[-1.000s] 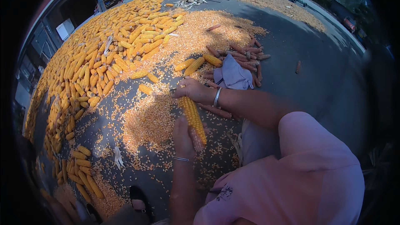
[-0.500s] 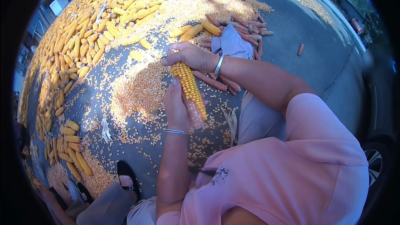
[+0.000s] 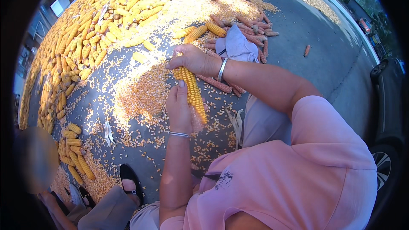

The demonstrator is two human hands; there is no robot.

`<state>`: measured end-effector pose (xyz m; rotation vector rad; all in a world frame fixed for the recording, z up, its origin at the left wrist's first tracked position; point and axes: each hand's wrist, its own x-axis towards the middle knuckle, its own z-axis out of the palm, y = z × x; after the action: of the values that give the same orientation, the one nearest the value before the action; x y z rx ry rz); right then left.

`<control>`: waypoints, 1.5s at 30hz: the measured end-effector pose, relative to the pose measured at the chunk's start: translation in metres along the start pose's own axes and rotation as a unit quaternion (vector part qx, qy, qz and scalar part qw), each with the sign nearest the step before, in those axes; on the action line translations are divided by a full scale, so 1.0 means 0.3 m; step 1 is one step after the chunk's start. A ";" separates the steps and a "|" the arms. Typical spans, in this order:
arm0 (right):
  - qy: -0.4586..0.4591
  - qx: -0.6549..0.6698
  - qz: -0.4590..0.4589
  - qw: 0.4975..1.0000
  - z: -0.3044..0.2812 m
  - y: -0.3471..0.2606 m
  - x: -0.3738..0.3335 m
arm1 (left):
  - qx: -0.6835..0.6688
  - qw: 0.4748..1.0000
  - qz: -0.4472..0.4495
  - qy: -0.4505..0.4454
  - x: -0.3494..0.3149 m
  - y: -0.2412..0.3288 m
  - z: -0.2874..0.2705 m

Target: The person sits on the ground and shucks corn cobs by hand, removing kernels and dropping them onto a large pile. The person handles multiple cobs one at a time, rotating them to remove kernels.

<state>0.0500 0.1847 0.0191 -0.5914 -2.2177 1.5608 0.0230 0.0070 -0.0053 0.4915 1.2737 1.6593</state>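
A partly shelled ear of corn [image 3: 194,96] is held between both my hands, slanting from upper left to lower right. Yellow kernels cover much of its visible face, and bare pinkish cob shows along the lower left side. My left hand [image 3: 179,108] is closed round the lower part from the left, thumb pointing up along it. At the upper end my right hand [image 3: 194,59] grips the ear with bent fingers; its palm side is hidden. Beneath the hands lies a heap of loose kernels [image 3: 142,91] on the dark ground.
A large pile of corn ears [image 3: 102,30] spreads at the far left. Bare red cobs [image 3: 251,27] and a pale lavender cap [image 3: 239,46] lie beyond my right forearm. Another person's shoe [image 3: 131,183] is at lower left. A dark car [image 3: 390,102] stands at the right.
The ear's lower end has shifted slightly left and up within my hands. My right hand has moved a little lower on the ear's upper end.
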 end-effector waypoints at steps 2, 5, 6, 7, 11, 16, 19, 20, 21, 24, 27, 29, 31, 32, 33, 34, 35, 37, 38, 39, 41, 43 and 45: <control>0.016 -0.025 0.002 1.000 0.009 0.016 0.002 | -0.004 0.999 0.038 0.018 0.006 -0.014 -0.004; 0.047 -0.091 -0.041 0.994 0.022 0.017 -0.009 | 0.170 0.966 0.177 0.079 0.063 -0.090 -0.063; 0.037 -0.082 -0.035 0.995 0.024 0.007 -0.007 | 0.256 0.932 0.235 0.104 0.086 -0.125 -0.092; 0.029 -0.072 -0.027 0.997 0.022 -0.001 -0.010 | 0.196 0.950 0.222 0.094 0.088 -0.132 -0.091; 0.037 -0.074 -0.063 0.995 0.014 0.045 0.028 | 0.003 0.993 0.096 0.064 0.056 -0.074 -0.035; 0.053 -0.082 -0.033 0.995 0.028 0.064 0.013 | 0.008 0.987 0.136 0.080 0.043 -0.091 -0.022; 0.064 -0.075 -0.051 0.994 0.036 0.056 -0.008 | 0.078 0.981 0.138 0.111 0.044 -0.099 -0.032; 0.083 -0.105 -0.062 0.989 0.046 0.042 -0.016 | 0.076 0.980 0.121 0.135 0.032 -0.085 -0.030; 0.068 -0.105 -0.094 0.988 0.069 0.043 -0.009 | 0.124 0.975 0.127 0.134 0.046 -0.123 -0.068; 0.052 -0.077 -0.115 0.989 0.074 0.055 -0.009 | 0.085 0.978 0.137 0.135 0.027 -0.107 -0.048; 0.028 -0.014 -0.048 0.998 0.085 -0.020 -0.019 | -0.058 0.987 0.112 0.104 0.053 -0.159 -0.079; 0.027 -0.033 -0.018 0.999 0.062 -0.056 -0.028 | -0.111 0.993 0.030 0.041 0.013 -0.074 -0.059; 0.021 0.032 0.008 0.999 0.045 -0.061 -0.028 | -0.129 0.991 0.016 0.011 0.013 -0.063 -0.050; 0.020 0.061 0.020 0.998 0.033 -0.043 -0.021 | -0.154 0.988 0.016 -0.004 0.014 -0.062 -0.046; 0.019 0.090 0.032 0.995 0.026 -0.035 -0.018 | -0.178 0.984 0.015 -0.018 0.015 -0.063 -0.043; 0.016 0.109 0.040 0.993 0.027 -0.064 -0.032 | -0.152 0.988 0.027 -0.016 0.018 -0.073 -0.045; 0.019 0.099 0.036 0.994 0.037 -0.063 -0.029 | -0.127 0.991 0.038 -0.014 0.025 -0.087 -0.052; 0.031 0.078 0.031 0.996 0.045 -0.055 -0.031 | -0.098 0.994 0.056 -0.005 0.031 -0.104 -0.054; 0.025 0.051 0.024 0.998 0.042 -0.061 -0.038 | -0.095 0.993 0.063 0.002 0.031 -0.109 -0.053; 0.019 0.024 0.018 0.999 0.044 -0.075 -0.040 | -0.092 0.993 0.069 0.009 0.030 -0.112 -0.054; 0.018 -0.038 0.011 0.999 0.036 -0.081 -0.049 | 0.022 0.993 0.102 0.055 0.019 -0.089 -0.060; 0.046 -0.098 -0.063 0.992 0.002 0.059 0.002 | 0.154 0.968 0.171 0.104 0.052 -0.123 -0.056; 0.055 -0.101 -0.026 0.993 0.019 0.066 0.024 | 0.117 0.976 0.136 0.125 0.049 -0.118 -0.081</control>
<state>0.0434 0.1900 -0.0009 -0.6552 -2.3028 1.2570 0.0128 0.0070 -0.0496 0.6372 1.6611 1.8513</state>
